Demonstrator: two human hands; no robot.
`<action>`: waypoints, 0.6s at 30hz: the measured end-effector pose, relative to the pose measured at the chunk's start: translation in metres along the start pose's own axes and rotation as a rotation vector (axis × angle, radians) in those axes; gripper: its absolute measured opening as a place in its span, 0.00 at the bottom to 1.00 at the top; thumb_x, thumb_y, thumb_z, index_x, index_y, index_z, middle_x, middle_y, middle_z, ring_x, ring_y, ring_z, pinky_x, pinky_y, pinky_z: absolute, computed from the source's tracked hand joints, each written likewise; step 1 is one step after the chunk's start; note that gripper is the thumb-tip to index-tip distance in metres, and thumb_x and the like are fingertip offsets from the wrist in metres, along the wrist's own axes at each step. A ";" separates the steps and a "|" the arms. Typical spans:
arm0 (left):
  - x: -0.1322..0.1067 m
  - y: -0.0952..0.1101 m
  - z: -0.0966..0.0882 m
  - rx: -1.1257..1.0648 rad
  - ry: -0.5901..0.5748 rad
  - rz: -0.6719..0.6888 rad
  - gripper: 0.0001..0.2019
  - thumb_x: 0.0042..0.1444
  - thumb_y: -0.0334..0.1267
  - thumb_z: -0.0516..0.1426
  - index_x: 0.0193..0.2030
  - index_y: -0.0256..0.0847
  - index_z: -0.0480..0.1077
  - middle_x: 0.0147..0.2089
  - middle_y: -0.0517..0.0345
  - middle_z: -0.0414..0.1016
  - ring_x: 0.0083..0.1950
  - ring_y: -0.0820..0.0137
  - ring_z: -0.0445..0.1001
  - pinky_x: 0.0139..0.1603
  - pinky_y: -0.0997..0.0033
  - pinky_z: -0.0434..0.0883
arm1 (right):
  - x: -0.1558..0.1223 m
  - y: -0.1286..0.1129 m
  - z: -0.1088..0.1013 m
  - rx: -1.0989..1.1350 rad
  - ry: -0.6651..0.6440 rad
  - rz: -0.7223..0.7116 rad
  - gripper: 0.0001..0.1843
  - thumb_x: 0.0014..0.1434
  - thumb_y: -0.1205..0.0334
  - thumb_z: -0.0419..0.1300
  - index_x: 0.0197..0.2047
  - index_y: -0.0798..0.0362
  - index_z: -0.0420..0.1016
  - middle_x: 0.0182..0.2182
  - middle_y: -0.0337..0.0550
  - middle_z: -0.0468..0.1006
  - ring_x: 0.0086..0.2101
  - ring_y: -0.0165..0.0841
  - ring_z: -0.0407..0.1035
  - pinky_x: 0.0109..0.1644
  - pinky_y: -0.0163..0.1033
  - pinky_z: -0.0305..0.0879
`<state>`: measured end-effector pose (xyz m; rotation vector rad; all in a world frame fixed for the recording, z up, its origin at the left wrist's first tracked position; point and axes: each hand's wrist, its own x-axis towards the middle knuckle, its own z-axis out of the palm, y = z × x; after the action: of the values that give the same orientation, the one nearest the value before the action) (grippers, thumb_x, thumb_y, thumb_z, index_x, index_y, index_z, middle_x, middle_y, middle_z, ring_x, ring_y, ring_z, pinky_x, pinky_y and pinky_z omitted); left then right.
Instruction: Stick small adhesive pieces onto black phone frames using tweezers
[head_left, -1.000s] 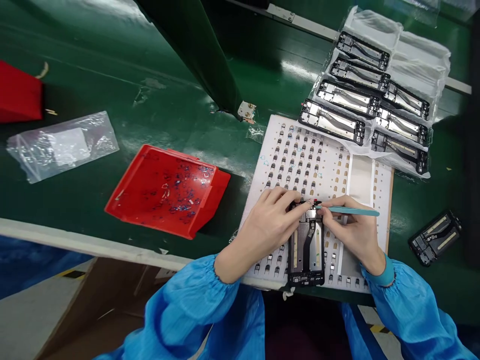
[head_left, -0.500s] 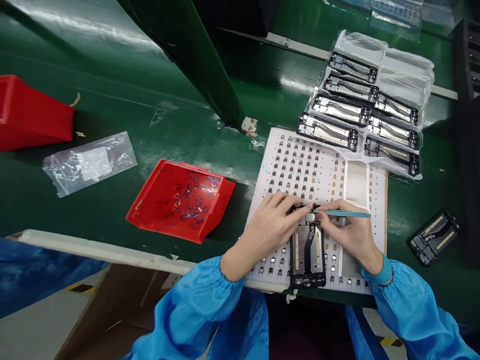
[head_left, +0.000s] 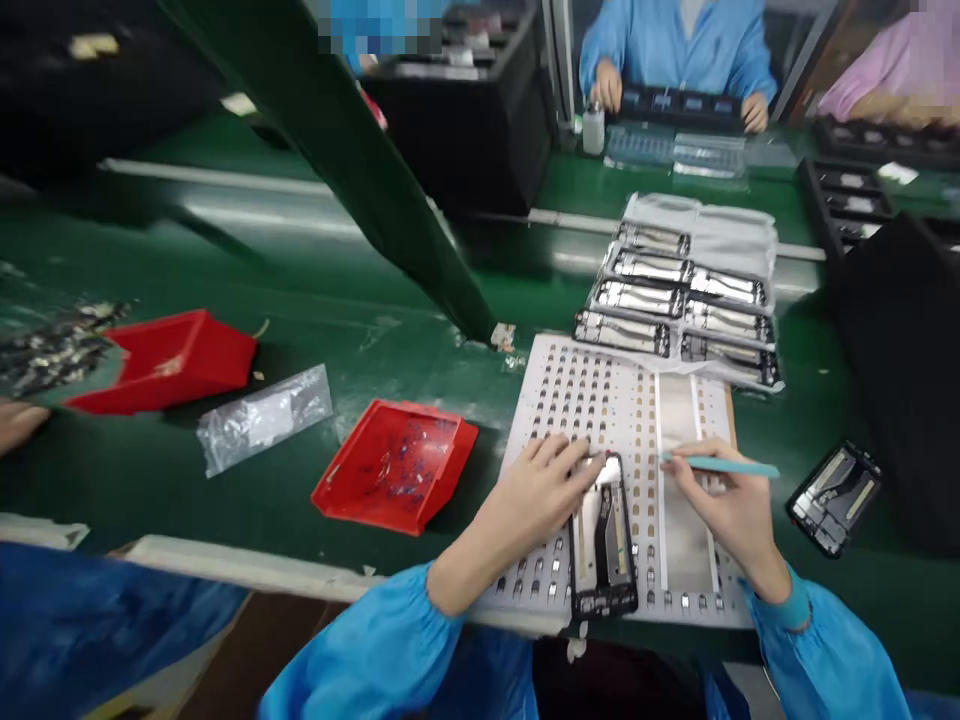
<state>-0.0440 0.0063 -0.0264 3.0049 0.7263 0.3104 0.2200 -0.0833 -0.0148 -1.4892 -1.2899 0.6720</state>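
A phone mid-frame with a dark flex strip and silver panels lies on a white perforated board. My left hand holds its upper end, fingers over the left side and top edge. The fingers hide part of that end. In my right hand is a pair of teal tweezers, gripped like a pencil and pointing left. Their tip is right of the phone, apart from it, above the board's pale strip. Rows of small metal pieces sit on the board.
A padded sheet with several phone frames lies behind the board. Another phone frame rests at right. To the left are a red bin with tiny bits, a plastic bag and another red bin. A green post slants across; co-workers sit opposite.
My right hand has moved the tweezers away from the phone's upper end to the right. My left hand stays at the phone. The view has tilted up, bringing co-workers into sight.
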 end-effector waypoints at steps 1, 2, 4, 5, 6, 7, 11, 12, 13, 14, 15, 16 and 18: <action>-0.001 0.001 -0.002 0.079 0.006 0.063 0.26 0.66 0.27 0.61 0.69 0.42 0.71 0.67 0.45 0.75 0.60 0.54 0.75 0.58 0.53 0.72 | -0.005 0.004 -0.008 -0.009 0.044 0.007 0.04 0.69 0.58 0.69 0.42 0.47 0.84 0.36 0.45 0.88 0.39 0.44 0.87 0.42 0.44 0.87; -0.002 0.002 -0.003 0.148 0.014 0.139 0.26 0.67 0.29 0.61 0.71 0.44 0.69 0.71 0.47 0.72 0.64 0.53 0.74 0.61 0.52 0.71 | -0.010 0.007 -0.014 -0.002 0.080 0.022 0.04 0.69 0.58 0.69 0.41 0.48 0.84 0.36 0.45 0.88 0.38 0.44 0.87 0.41 0.43 0.87; -0.002 0.005 -0.003 0.228 0.015 0.304 0.24 0.70 0.35 0.61 0.72 0.48 0.69 0.76 0.53 0.68 0.71 0.54 0.70 0.65 0.52 0.69 | -0.018 0.016 -0.023 0.031 0.131 0.045 0.06 0.69 0.56 0.69 0.40 0.47 0.85 0.35 0.45 0.88 0.37 0.44 0.87 0.40 0.43 0.87; 0.000 0.006 -0.004 0.243 0.011 0.375 0.22 0.72 0.39 0.61 0.71 0.49 0.71 0.76 0.56 0.69 0.73 0.56 0.69 0.66 0.52 0.69 | -0.020 0.019 -0.026 0.050 0.152 0.055 0.07 0.69 0.55 0.69 0.40 0.47 0.85 0.35 0.45 0.87 0.37 0.45 0.87 0.39 0.43 0.88; 0.003 0.007 -0.005 0.248 -0.002 0.434 0.20 0.72 0.41 0.61 0.69 0.49 0.73 0.75 0.58 0.70 0.73 0.57 0.69 0.67 0.53 0.69 | -0.022 0.022 -0.028 0.069 0.170 0.060 0.08 0.70 0.54 0.68 0.40 0.47 0.85 0.35 0.45 0.87 0.37 0.45 0.87 0.39 0.43 0.88; 0.008 0.009 -0.007 0.248 -0.011 0.484 0.18 0.72 0.42 0.62 0.66 0.49 0.75 0.73 0.58 0.72 0.72 0.59 0.70 0.67 0.55 0.69 | -0.023 0.025 -0.029 0.088 0.182 0.061 0.09 0.70 0.53 0.68 0.40 0.46 0.86 0.35 0.45 0.87 0.37 0.46 0.87 0.39 0.43 0.88; 0.037 0.013 -0.022 0.282 -0.024 0.651 0.12 0.71 0.40 0.64 0.58 0.44 0.79 0.61 0.51 0.81 0.65 0.61 0.75 0.66 0.58 0.71 | -0.024 0.029 -0.031 0.153 0.240 0.061 0.10 0.68 0.50 0.69 0.39 0.46 0.87 0.34 0.46 0.87 0.34 0.45 0.86 0.38 0.43 0.88; 0.043 0.013 -0.026 0.292 -0.022 0.689 0.11 0.70 0.39 0.64 0.57 0.43 0.80 0.57 0.51 0.82 0.62 0.61 0.76 0.65 0.58 0.71 | -0.024 0.030 -0.032 0.164 0.259 0.067 0.10 0.68 0.49 0.70 0.39 0.45 0.87 0.34 0.46 0.87 0.33 0.45 0.86 0.38 0.43 0.88; 0.048 0.013 -0.030 0.297 -0.026 0.723 0.10 0.71 0.39 0.64 0.55 0.43 0.80 0.53 0.51 0.83 0.59 0.61 0.77 0.64 0.59 0.72 | -0.025 0.030 -0.033 0.175 0.273 0.070 0.11 0.68 0.49 0.70 0.39 0.45 0.87 0.34 0.46 0.87 0.33 0.45 0.86 0.38 0.43 0.88; 0.051 0.011 -0.034 0.298 -0.037 0.750 0.08 0.71 0.39 0.63 0.54 0.43 0.80 0.51 0.51 0.82 0.57 0.61 0.77 0.63 0.59 0.72 | -0.026 0.031 -0.035 0.183 0.284 0.073 0.11 0.68 0.49 0.70 0.39 0.45 0.87 0.34 0.46 0.87 0.34 0.46 0.86 0.37 0.43 0.88; 0.053 0.008 -0.039 0.293 -0.052 0.765 0.06 0.72 0.38 0.62 0.52 0.43 0.80 0.49 0.52 0.82 0.55 0.61 0.78 0.62 0.59 0.72 | -0.027 0.031 -0.036 0.188 0.294 0.079 0.11 0.68 0.48 0.70 0.39 0.45 0.87 0.35 0.47 0.88 0.35 0.47 0.87 0.37 0.43 0.89; 0.056 0.004 -0.045 0.287 -0.070 0.765 0.06 0.72 0.37 0.61 0.51 0.43 0.79 0.48 0.52 0.82 0.54 0.61 0.78 0.61 0.59 0.73 | -0.028 0.031 -0.038 0.190 0.309 0.091 0.12 0.67 0.47 0.70 0.39 0.45 0.87 0.35 0.48 0.88 0.36 0.47 0.87 0.37 0.43 0.89; 0.064 -0.008 -0.061 0.261 -0.111 0.691 0.10 0.69 0.32 0.62 0.55 0.43 0.77 0.51 0.51 0.81 0.54 0.60 0.78 0.61 0.59 0.73 | -0.030 0.030 -0.040 0.189 0.376 0.131 0.13 0.67 0.46 0.70 0.39 0.46 0.87 0.36 0.48 0.89 0.37 0.48 0.87 0.38 0.43 0.89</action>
<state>-0.0036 0.0419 0.0443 3.3820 -0.3322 0.0570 0.2586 -0.1224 -0.0351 -1.4677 -0.8260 0.5488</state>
